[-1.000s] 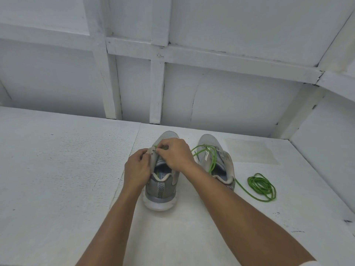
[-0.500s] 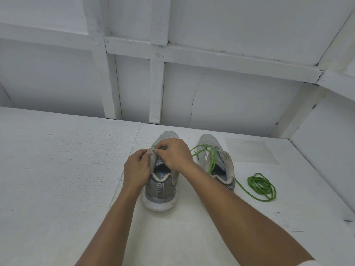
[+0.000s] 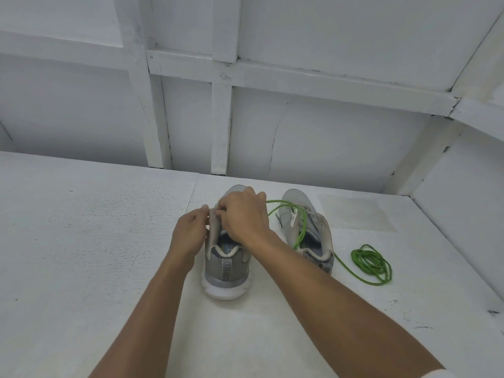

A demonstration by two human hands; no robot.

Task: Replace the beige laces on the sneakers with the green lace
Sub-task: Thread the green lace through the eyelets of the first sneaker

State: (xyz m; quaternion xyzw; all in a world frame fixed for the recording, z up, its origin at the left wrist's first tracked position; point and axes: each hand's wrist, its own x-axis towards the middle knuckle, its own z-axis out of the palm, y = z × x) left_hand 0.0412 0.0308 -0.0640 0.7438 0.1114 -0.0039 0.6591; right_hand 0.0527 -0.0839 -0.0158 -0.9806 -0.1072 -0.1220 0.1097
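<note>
Two forearms reach in from the near edge of the counter [image 3: 81, 241] toward the middle of its far edge, where the pair stands with heels toward the person. Nearest is the heel of the grey sneaker [image 3: 226, 271], sitting upright. Just above it the left hand [image 3: 191, 233] has its fingers curled, thumb and fingertips pinching the sneaker's left eyelet flap and drawing it outward. The right hand [image 3: 242, 214] arches over the tongue, fingers bunched together and bent down at the eyelets. The green lace [image 3: 300, 227] runs out from under its far side, so it probably pinches the lace's end, though the pinch itself is hidden.

The step looks like threading an eyelet on the left row. To do it well, hold the flap taut and turned up so the hole faces the tip. Grip the lace close to its end so it does not buckle, push it through, then re-grip on the other side and draw the slack through evenly.

Slack is the catch. The lace drapes across the second sneaker [image 3: 324, 233] just to the right and trails to a loose coil toward the counter's right edge. A slow pull is wise, or it may snag on the collar or drag that sneaker. Whether any beige lace is left I cannot tell. Behind stands the white panelled wall [image 3: 327, 145].
</note>
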